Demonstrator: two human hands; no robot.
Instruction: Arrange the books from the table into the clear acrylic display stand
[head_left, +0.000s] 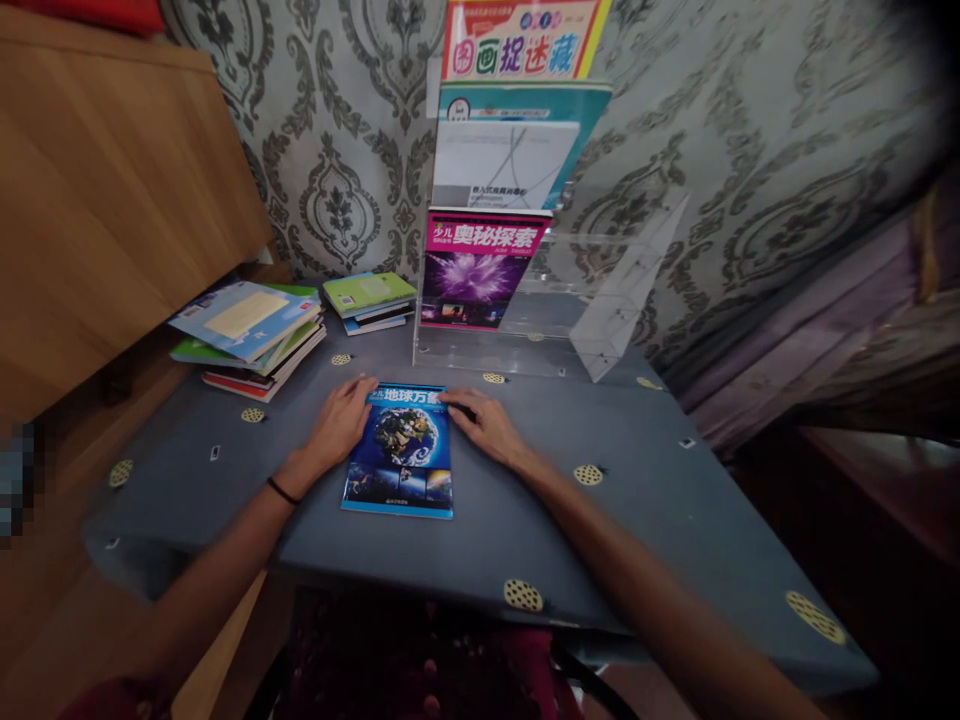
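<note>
A blue book [405, 450] with a picture of the Earth on its cover lies face up on the cloth-covered table in front of me. My left hand [347, 415] is at its upper left edge, fingers close together and partly over the cover. At the upper right corner, my right hand [480, 420] has its fingertips on the edge, the thumb lower down. Between them the two hands hold the book by its sides. Behind it stands a clear acrylic rack [517, 350], with a magenta-topped book [480, 275] in its lowest occupied tier.
Higher in the rack are a white booklet [502, 160], a teal book [596, 110] and a red-edged picture book [525, 45]. Two book piles sit left: a larger stack [251, 325] and a smaller stack [371, 295]. A wooden cabinet [120, 180] borders the table [637, 560].
</note>
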